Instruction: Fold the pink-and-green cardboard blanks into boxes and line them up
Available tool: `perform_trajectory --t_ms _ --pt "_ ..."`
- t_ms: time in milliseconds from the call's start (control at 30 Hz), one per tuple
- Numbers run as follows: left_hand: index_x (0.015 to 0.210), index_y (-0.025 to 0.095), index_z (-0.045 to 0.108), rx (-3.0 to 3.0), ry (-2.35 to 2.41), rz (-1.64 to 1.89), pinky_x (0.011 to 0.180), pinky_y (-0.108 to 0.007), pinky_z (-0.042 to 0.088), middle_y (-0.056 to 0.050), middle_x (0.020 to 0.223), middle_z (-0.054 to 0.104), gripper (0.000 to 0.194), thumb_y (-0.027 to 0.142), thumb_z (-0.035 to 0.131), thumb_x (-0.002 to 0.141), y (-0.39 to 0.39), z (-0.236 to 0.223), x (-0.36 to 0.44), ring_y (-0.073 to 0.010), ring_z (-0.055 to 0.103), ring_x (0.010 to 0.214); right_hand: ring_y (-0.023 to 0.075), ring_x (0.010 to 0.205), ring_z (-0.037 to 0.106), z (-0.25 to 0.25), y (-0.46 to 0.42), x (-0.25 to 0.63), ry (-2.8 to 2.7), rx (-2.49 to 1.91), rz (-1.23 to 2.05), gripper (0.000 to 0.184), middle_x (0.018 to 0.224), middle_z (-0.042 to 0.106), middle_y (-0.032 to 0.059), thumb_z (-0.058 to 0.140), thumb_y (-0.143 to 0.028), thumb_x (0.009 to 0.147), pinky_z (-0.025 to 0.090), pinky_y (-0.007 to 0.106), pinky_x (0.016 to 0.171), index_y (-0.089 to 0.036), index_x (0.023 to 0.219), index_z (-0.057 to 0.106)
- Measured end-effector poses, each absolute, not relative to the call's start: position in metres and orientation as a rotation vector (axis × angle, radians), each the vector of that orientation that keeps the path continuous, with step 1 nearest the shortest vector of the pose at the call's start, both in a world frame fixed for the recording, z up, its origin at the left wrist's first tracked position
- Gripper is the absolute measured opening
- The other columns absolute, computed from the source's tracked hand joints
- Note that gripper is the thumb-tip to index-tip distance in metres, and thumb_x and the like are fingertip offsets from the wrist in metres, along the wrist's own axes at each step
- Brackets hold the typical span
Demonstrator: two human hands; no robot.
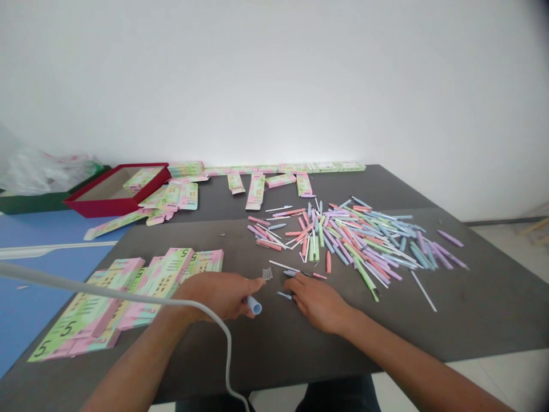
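My left hand [223, 294] rests on the dark table [472, 320], its fingers closed round a light blue pen barrel [254, 306] whose open end points toward me. Just beyond its fingertips lies a small clear part [267, 274]. My right hand [317, 300] lies palm down to the right, fingers pinched on small pen parts, a light blue piece [283, 295] beside them. Behind it spreads a pile of pastel pen barrels and white refills [351, 237].
Stacks of flat pastel cartons marked "5" [128, 297] lie at my left. More cartons [257, 189] line the far edge beside a red tray [115, 191]. A white cable [128, 297] crosses my left arm. A blue surface [38, 229] adjoins the table on the left.
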State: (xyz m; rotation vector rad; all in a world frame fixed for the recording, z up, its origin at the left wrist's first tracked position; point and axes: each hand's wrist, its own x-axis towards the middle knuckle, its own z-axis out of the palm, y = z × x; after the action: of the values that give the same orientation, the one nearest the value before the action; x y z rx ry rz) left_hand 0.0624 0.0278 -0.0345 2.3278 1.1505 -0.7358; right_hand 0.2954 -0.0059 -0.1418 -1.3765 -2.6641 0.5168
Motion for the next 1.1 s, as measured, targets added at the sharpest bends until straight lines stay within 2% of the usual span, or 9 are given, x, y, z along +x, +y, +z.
perform_trajectory --t_ms 100,200,367,533,800,1100 --pt "0.139 0.023 0.048 2.344 1.147 -0.756 0.067 -0.037 0.051 -0.013 0.102 0.072 0.055 0.029 0.055 0.085 0.027 -0.033 0.064 -0.0321 0.069 0.088 0.0245 0.096 0.061 -0.132 0.003 0.298 -2.807 -1.272 0.527 0.047 0.111 0.058 0.0076 0.047 -0.015 0.088 0.046 0.034 0.076 -0.028 0.132 0.046" --pt "0.138 0.024 0.050 2.362 1.123 -0.739 0.065 -0.036 0.051 -0.013 0.104 0.072 0.055 0.030 0.056 0.083 0.027 -0.032 0.063 -0.0321 0.069 0.088 0.0254 0.093 0.063 -0.125 0.011 0.297 -2.893 -1.231 0.550 0.052 0.113 0.059 0.0079 0.047 -0.018 0.089 0.047 0.034 0.072 -0.033 0.139 0.040" --pt "0.128 0.026 0.057 2.339 1.105 -0.716 0.061 -0.035 0.051 -0.009 0.097 0.073 0.047 0.028 0.056 0.081 0.025 -0.029 0.064 -0.0325 0.069 0.085 0.0269 0.092 0.065 -0.117 0.021 0.293 -2.968 -1.181 0.596 0.053 0.111 0.061 0.0087 0.048 -0.022 0.089 0.047 0.034 0.070 -0.033 0.140 0.042" --pt "0.134 0.026 0.052 2.358 1.139 -0.731 0.066 -0.042 0.052 -0.013 0.104 0.072 0.053 0.030 0.055 0.082 0.024 -0.030 0.064 -0.0359 0.068 0.089 0.0265 0.087 0.066 -0.113 0.025 0.290 -3.053 -1.128 0.574 0.049 0.109 0.062 0.0098 0.047 -0.022 0.090 0.047 0.033 0.067 -0.032 0.137 0.047" --pt "0.136 0.027 0.051 2.341 1.143 -0.760 0.066 -0.041 0.052 -0.013 0.104 0.072 0.054 0.033 0.052 0.082 0.025 -0.031 0.065 -0.0347 0.068 0.090 0.0266 0.083 0.066 -0.120 0.027 0.291 -3.030 -1.065 0.530 0.045 0.104 0.063 0.0091 0.050 -0.024 0.089 0.046 0.032 0.064 -0.030 0.133 0.051" --pt "0.130 0.026 0.056 2.336 1.112 -0.696 0.051 -0.028 0.043 -0.006 0.081 0.073 0.049 0.026 0.055 0.081 0.024 -0.030 0.067 -0.0268 0.069 0.074 0.0245 0.082 0.066 -0.118 0.027 0.291 -3.000 -1.056 0.537 0.041 0.102 0.064 0.0080 0.056 -0.025 0.087 0.045 0.031 0.065 -0.028 0.128 0.054"
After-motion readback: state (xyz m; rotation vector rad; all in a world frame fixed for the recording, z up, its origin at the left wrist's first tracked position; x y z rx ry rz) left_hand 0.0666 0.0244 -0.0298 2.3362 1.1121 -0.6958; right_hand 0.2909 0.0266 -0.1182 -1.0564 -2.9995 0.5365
